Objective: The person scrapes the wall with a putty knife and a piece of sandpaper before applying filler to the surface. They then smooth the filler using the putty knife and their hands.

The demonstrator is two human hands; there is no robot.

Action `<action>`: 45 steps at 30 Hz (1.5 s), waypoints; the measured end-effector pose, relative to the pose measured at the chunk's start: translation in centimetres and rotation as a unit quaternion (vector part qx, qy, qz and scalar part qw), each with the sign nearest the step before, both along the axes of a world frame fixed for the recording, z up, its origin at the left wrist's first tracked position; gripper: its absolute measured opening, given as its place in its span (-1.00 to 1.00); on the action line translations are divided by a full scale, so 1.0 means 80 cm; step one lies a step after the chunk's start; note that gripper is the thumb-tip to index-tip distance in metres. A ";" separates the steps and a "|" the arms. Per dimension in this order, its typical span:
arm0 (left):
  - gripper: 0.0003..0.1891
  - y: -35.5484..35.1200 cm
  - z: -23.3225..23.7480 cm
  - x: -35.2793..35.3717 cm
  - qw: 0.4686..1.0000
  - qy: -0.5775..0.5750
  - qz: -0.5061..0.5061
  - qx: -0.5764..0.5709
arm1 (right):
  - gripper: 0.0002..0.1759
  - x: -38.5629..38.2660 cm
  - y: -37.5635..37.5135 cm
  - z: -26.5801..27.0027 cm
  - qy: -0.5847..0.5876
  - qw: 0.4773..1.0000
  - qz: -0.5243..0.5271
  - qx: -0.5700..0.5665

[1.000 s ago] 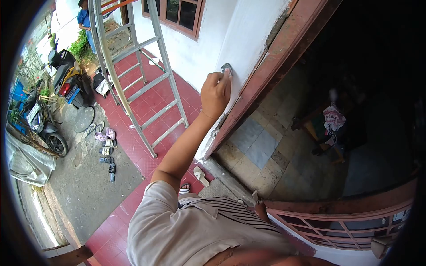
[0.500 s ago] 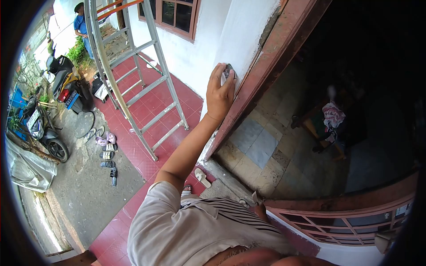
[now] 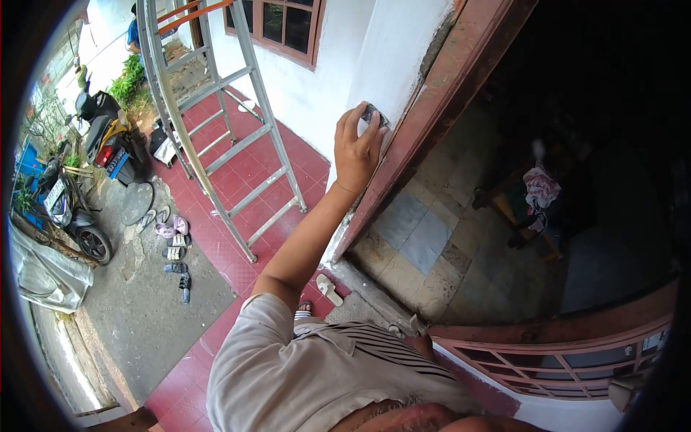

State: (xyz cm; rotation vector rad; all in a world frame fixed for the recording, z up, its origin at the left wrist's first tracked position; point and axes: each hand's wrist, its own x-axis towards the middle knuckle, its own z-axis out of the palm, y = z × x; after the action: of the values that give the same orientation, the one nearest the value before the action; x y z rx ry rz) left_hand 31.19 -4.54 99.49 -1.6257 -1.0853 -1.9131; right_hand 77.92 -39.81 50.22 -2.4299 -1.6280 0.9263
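Wall: in the head view, upper centre, the white wall (image 3: 389,65) runs beside the reddish door frame (image 3: 443,93).
Left hand: my left hand (image 3: 354,155) reaches up with bent, parted fingers gripping a small dark pad (image 3: 370,114) against the wall; the spread grip seems meant to keep it steady and pressed on.
Right hand: low, right of centre, my right hand (image 3: 423,344) seems closed round a pale pointed piece (image 3: 414,324), kept by my body, probably out of the other arm's way. My fingers there are too small to read.
Ladder: upper left, the metal ladder (image 3: 278,147) stands open on the red tiles (image 3: 223,263), its spread legs likely for balance.
Footwear: a light slipper (image 3: 328,289) lies near my foot (image 3: 304,308), left of the doorway.
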 end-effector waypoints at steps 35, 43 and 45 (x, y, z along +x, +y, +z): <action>-0.74 0.018 0.109 0.000 0.998 -0.004 0.018 0.063 | -0.55 -0.043 0.014 0.049 -0.064 0.997 0.028 0.010; -0.76 0.052 0.208 -0.023 0.987 0.006 0.073 0.146 | -0.73 -0.041 0.018 0.086 -0.040 0.999 0.004 -0.025; -0.76 0.046 0.197 -0.019 0.989 0.013 0.063 0.131 | -0.73 -0.057 0.018 0.108 0.006 0.991 -0.110 -0.072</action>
State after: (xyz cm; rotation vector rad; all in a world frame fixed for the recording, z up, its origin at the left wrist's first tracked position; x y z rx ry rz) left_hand 29.64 -0.85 115.25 -1.4002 -0.8630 -1.8582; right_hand 73.32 -38.33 58.82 -2.6240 -1.2956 1.0509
